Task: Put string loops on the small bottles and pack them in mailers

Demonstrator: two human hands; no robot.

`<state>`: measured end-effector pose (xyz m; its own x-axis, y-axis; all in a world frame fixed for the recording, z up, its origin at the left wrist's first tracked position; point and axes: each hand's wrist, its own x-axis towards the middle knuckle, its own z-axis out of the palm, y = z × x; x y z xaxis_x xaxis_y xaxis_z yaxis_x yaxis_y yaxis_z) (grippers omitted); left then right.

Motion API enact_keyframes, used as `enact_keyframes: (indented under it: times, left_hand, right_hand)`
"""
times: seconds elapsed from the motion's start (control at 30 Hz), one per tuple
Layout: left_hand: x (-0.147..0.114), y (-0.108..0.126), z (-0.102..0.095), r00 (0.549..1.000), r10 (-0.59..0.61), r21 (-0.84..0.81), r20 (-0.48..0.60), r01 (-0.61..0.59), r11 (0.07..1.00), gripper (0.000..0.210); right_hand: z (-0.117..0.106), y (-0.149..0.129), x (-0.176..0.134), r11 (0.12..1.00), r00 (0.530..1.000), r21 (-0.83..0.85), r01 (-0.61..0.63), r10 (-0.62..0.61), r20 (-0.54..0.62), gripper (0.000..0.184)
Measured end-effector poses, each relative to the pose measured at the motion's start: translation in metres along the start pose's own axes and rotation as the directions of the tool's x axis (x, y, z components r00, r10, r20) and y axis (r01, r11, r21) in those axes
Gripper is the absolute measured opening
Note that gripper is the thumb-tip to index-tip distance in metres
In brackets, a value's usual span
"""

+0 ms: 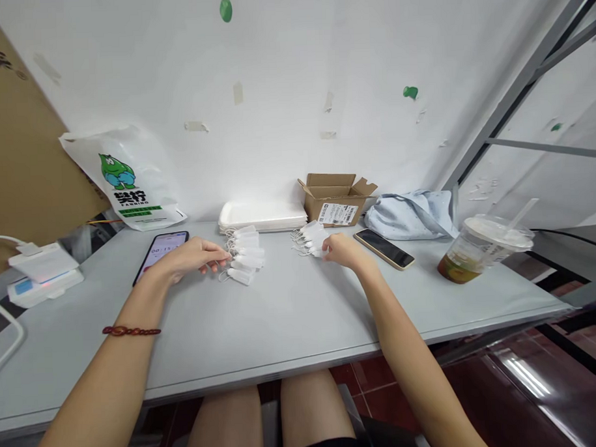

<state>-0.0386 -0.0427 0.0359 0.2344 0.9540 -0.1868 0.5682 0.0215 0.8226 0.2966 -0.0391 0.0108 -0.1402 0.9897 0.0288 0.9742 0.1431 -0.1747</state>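
Observation:
Small white tags with thin string loops [241, 276] lie in an overlapping row at the middle of the table, left of centre. My left hand [194, 256] is at the left side of this row, its fingertips pinched together on the string of one tag. A second overlapping group of white tags [312, 233] lies to the right. At the near end of that group is my right hand [345, 250], its thumb and fingers closed on the edge of a tag. The fingers partly cover that tag.
White trays [263, 215] are stacked by the wall, beside an open cardboard box [333, 199]. A dark-screened phone [384, 248], a pale blue cloth pouch [410, 214] and a drink cup [468, 253] stand right. Leftward are a lit phone [157, 249], a charger [45, 275] and a plastic bag [125, 174].

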Motion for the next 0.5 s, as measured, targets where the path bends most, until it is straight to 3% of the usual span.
enact_keyframes:
  times: [0.17, 0.27, 0.33, 0.4, 0.5]
  left_hand:
    - [0.0, 0.0, 0.0, 0.996, -0.012, 0.029, -0.094, 0.015, 0.999, 0.017]
    - [-0.004, 0.005, -0.002, 0.994, 0.012, 0.044, -0.111, -0.007, 0.999, 0.02]
    - [-0.008, 0.008, -0.002, 0.999, 0.043, 0.06, -0.018, -0.042, 0.997, 0.022]
    - [-0.011, 0.012, 0.001, 0.985, 0.056, 0.078, 0.161, -0.069, 0.995, 0.024]
    - [-0.013, 0.016, 0.011, 0.888, 0.013, 0.076, 0.459, -0.054, 0.996, 0.022]
  right_hand:
    - [-0.009, -0.002, -0.007, 0.998, 0.999, 0.051, 0.039, -0.041, 0.027, 0.017]
    - [-0.021, 0.0, -0.014, 0.981, 0.998, 0.186, 0.057, -0.059, 0.005, 0.017]
    - [-0.025, -0.001, -0.016, 0.942, 0.996, 0.322, 0.092, -0.082, -0.042, 0.02]
    - [-0.025, -0.006, -0.018, 0.893, 0.987, 0.422, 0.159, -0.134, -0.088, 0.022]
    - [-0.019, -0.021, -0.018, 0.822, 0.97, 0.516, 0.243, -0.219, -0.108, 0.021]
